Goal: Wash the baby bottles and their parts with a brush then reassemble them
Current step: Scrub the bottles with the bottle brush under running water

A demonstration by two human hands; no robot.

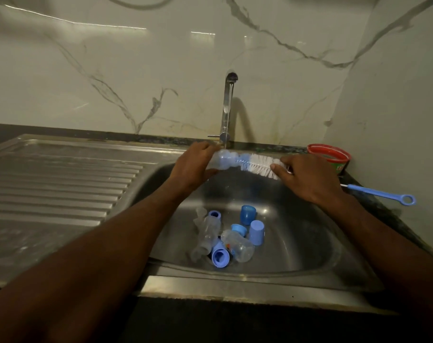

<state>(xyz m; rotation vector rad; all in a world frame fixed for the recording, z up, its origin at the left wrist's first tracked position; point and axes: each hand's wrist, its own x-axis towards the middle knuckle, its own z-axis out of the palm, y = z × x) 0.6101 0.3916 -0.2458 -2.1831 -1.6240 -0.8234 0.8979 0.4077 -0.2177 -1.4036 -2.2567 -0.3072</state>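
One clear baby bottle is held on its side above the sink basin, directly below the tap. A thin stream of water runs from the tap spout. The left hand grasps the bottle body, with the fingers curled over the top and the thumb underneath. One bottle brush is inserted into the bottle mouth: its blue tip is inside the neck and most of the white bristles remain outside. The right hand is clenched around the brush where the bristles end. The blue handle projects past the wrist to the right and ends in one ring.

On the basin floor, around the drain, lie two more clear bottles: one on the left and one on the right, both on their sides. One clear soft part, possibly a teat, lies beside the left bottle. Five blue plastic parts are grouped with them: one ring, two caps, one small ring and one larger collar nearest the front edge.

One ribbed draining board adjoins the basin on the left. One red tub stands on the counter at the right rear corner.
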